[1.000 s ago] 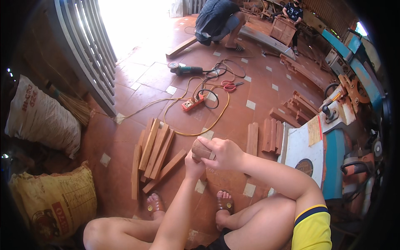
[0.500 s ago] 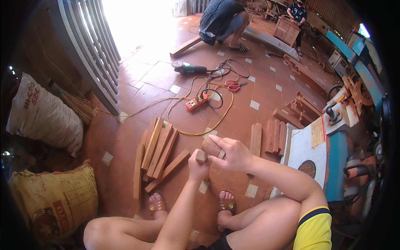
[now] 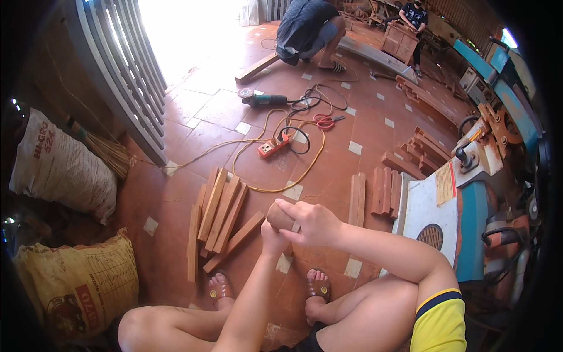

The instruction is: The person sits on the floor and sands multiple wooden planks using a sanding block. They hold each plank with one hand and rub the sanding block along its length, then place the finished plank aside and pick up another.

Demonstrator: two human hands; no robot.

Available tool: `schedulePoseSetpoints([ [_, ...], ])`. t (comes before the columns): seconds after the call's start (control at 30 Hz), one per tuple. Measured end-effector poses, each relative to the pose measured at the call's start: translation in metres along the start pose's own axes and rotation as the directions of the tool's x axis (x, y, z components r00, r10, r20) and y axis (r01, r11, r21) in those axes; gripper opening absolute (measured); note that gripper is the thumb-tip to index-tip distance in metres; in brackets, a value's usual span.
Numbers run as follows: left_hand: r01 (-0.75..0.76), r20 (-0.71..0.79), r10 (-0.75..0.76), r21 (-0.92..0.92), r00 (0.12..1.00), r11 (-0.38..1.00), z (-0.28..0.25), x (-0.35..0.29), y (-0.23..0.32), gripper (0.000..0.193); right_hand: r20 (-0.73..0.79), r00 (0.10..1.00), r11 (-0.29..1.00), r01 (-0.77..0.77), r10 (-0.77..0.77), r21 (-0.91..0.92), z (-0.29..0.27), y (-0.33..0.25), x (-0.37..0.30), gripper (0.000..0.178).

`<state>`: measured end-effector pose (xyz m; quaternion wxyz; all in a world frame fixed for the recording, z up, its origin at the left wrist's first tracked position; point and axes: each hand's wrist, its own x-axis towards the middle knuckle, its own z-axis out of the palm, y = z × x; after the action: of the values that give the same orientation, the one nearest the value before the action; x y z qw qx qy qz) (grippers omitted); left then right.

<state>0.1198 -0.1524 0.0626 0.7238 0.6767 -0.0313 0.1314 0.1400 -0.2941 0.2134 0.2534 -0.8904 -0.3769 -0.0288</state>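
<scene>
My two hands meet in front of my knees. My right hand [image 3: 311, 223] is closed around a brown curved piece [image 3: 281, 218], which may be a bent sheet of sandpaper; its exact kind is unclear. Just below and left, my left hand [image 3: 273, 239] is closed on a wooden bar, whose squared end showed earlier and is now covered by the brown piece and my right hand. Several cut wooden bars [image 3: 226, 208] lie in a loose pile on the tiled floor to the left of my hands.
An angle grinder [image 3: 262, 98], an orange power strip [image 3: 274, 145], red-handled pliers [image 3: 325, 121] and loose cables lie ahead. More bars [image 3: 384, 190] and a white-and-blue machine [image 3: 437, 220] stand right. Sacks [image 3: 76, 281] line the left. Two people work farther back.
My right hand and the brown piece have moved left and slightly down, over the bar's end. My left hand has shifted slightly left and down.
</scene>
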Motion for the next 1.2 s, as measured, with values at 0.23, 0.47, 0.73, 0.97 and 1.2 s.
schedulePoseSetpoints([
  [0.23, 0.052, 0.088, -0.060, 0.098, 0.994, 0.994, -0.021, -0.004, -0.026, 0.012, 0.122, 0.991, 0.996, 0.051, -0.060, 0.077, -0.003, -0.015, 0.002, 0.075],
  [0.47, -0.005, 0.063, 0.002, 0.045, 0.998, 0.999, -0.001, -0.008, 0.002, 0.024, 0.106, 0.974, 0.953, -0.219, 0.200, 0.211, -0.013, -0.006, 0.015, 0.072],
  [0.73, 0.022, 0.061, -0.012, -0.168, 0.998, 0.986, 0.014, -0.001, 0.004, 0.023, 0.068, 0.996, 0.987, -0.059, 0.049, 0.147, -0.008, -0.014, 0.007, 0.071],
  [0.97, -0.003, 0.047, 0.009, -0.125, 0.999, 0.992, 0.016, -0.009, 0.029, 0.014, 0.114, 0.993, 0.991, -0.020, 0.005, 0.131, -0.014, -0.012, -0.005, 0.072],
  [1.2, 0.375, 0.203, -0.327, -0.662, 0.923, 0.649, 0.008, -0.004, 0.011, 0.015, 0.105, 0.991, 0.992, -0.091, 0.082, 0.090, -0.013, -0.013, 0.001, 0.075],
])
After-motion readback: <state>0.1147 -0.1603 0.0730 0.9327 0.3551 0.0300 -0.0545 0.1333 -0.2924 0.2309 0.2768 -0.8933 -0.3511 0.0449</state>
